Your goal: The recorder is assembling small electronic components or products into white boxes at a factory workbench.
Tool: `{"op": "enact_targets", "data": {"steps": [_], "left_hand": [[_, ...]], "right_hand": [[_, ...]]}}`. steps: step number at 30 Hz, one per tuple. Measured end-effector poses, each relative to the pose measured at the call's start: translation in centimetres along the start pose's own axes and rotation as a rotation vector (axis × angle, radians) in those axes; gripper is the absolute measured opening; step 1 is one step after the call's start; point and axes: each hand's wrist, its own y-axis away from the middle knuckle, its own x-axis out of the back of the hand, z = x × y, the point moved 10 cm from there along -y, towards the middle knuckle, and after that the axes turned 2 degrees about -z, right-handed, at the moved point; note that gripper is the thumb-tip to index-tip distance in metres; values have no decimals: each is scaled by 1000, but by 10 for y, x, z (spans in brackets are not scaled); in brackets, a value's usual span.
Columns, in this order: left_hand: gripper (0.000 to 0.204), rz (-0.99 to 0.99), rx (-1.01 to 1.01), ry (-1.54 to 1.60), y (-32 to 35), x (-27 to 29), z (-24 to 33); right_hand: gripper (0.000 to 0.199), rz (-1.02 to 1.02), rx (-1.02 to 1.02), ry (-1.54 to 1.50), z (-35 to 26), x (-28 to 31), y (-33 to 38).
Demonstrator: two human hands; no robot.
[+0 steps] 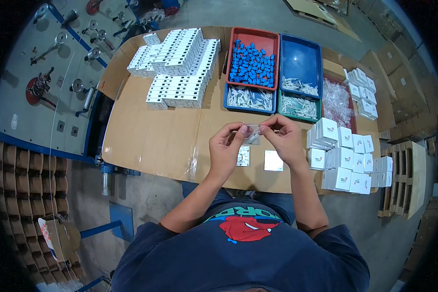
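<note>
- Stack of white boxes [182, 95]: stood on the cardboard sheet [141, 126], beyond the left hand and to its left.
- Left hand [224, 150]: thumb and forefinger pinched the near-left upper edge of the small clear bag [252, 138].
- Patterned square piece [243, 158]: lay just to the right of the left hand, below the bag.
- Bag: held up between both hands, at the fingertips; pale contents, too blurred to identify.
- Blue tray of white pieces [248, 110] and red tray of blue pieces [265, 39]: both beyond the hands, red one farther.
- White square plate [273, 161]: lay just left of the right hand, on the near side.
- Right hand [288, 141]: thumb and forefinger pinched the bag's right upper edge.
- Green tray [301, 117]: beyond the right hand.
- Crumpled clear plastic [337, 102]: beyond it, rightward.
- Small white cartons [344, 158]: stacked right of the right hand.
</note>
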Motion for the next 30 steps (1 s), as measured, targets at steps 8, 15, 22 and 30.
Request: {"op": "enact_targets", "data": {"steps": [8, 15, 22, 30], "left_hand": [[19, 3, -43, 52, -1, -3, -1], [19, 20, -46, 28, 5, -2, 1], [16, 93, -128, 17, 10, -2, 12], [17, 51, -58, 45, 5, 0, -2]], "right_hand": [[10, -4, -57, 13, 1, -1, -1], [9, -18, -22, -37, 2, -7, 1], [6, 8, 36, -110, -5, -16, 1], [7, -26, -29, -121, -2, -20, 3]]}}
